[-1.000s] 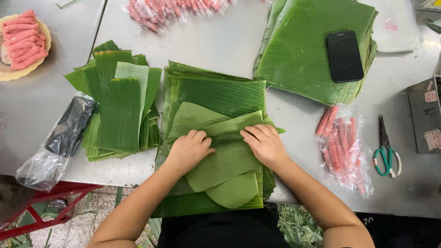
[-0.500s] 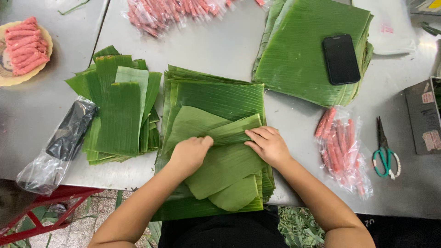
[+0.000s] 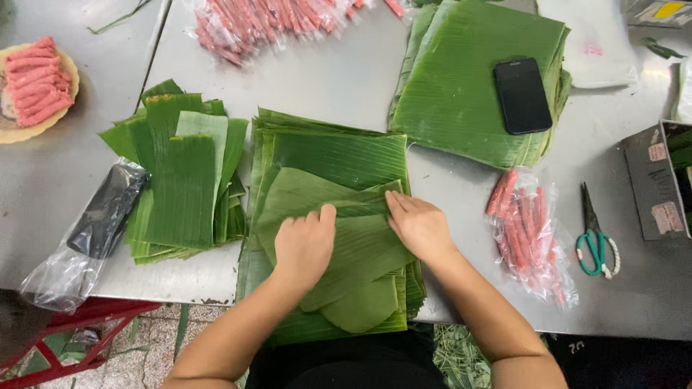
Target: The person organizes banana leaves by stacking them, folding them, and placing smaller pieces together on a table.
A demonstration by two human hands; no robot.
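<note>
Both of my hands press on a folded banana leaf (image 3: 358, 248) that lies on top of a stack of green banana leaves (image 3: 339, 148) in front of me. My left hand (image 3: 304, 245) curls over the leaf's left part, fingers bent on its folded edge. On the right part rests my right hand (image 3: 418, 225), fingers together and pointing up-left. What the leaf wraps is hidden.
Narrow leaf strips (image 3: 184, 180) are piled to the left, beside a black thing in a clear bag (image 3: 90, 227). A phone (image 3: 522, 95) lies on another leaf stack (image 3: 461, 86). Pink sausages in plastic (image 3: 526, 230), green-handled scissors (image 3: 595, 238) and a box (image 3: 659, 180) are right. A plate of sausages (image 3: 32, 86) sits far left.
My two hands have drawn closer together on the leaf, and the leaf's upper flap has been folded over further beneath them.
</note>
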